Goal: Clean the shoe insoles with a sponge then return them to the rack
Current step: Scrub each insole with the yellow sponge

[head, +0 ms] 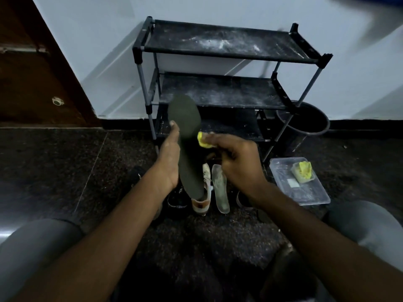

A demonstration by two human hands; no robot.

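My left hand (169, 158) grips a dark green insole (187, 136) along its left edge and holds it upright, toe end up, in front of the black shoe rack (229, 53). In my right hand (235, 162) is a yellow sponge (204, 141), pinched in the fingers and pressed against the insole's right edge. A pale, dirty insole (220, 188) lies flat on the floor below my hands, beside a white and tan shoe (204, 192).
The rack's three dusty black shelves hold nothing. A dark bucket (305, 123) stands at its right foot. A clear plastic tray (305, 188) on the floor holds a small tub with another yellow sponge (304, 168). Dark shoes (177, 201) lie on the floor. My knees frame the bottom corners.
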